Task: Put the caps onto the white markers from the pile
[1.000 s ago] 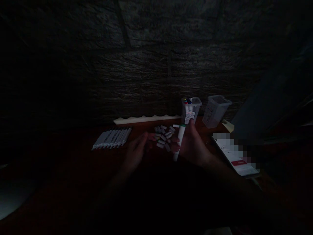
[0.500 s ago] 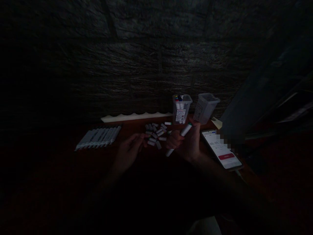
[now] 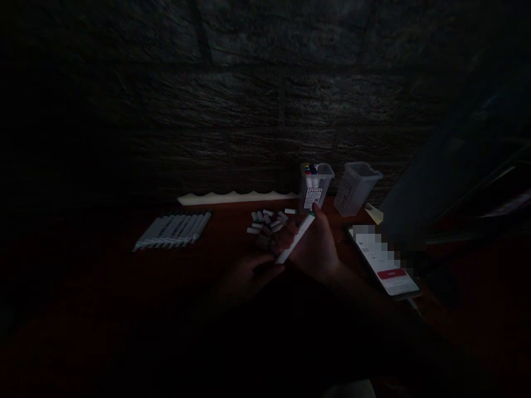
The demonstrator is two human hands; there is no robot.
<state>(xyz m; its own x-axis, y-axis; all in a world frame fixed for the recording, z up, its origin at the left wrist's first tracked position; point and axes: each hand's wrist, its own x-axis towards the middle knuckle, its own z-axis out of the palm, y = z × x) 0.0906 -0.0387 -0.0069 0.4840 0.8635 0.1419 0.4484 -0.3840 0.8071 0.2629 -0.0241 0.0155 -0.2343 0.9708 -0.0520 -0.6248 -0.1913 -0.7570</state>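
Note:
The scene is very dark. My right hand (image 3: 314,249) is closed round a white marker (image 3: 295,239) with a green end, held slanted above the table. My left hand (image 3: 245,275) is just below it, fingers pinched at the marker's lower end; whether they hold a cap is too dark to see. Right behind my hands lies a heap of several small white caps (image 3: 266,221). At the left, a row of several white markers (image 3: 174,231) lies side by side.
A clear tub with coloured markers (image 3: 316,182) and a second clear tub (image 3: 355,188) stand at the back by a stone wall. A lit phone (image 3: 385,260) lies at the right. A white scalloped strip (image 3: 236,197) runs along the wall.
My left hand has come down and right from near the cap heap to the marker's lower end. My right hand has tilted the marker.

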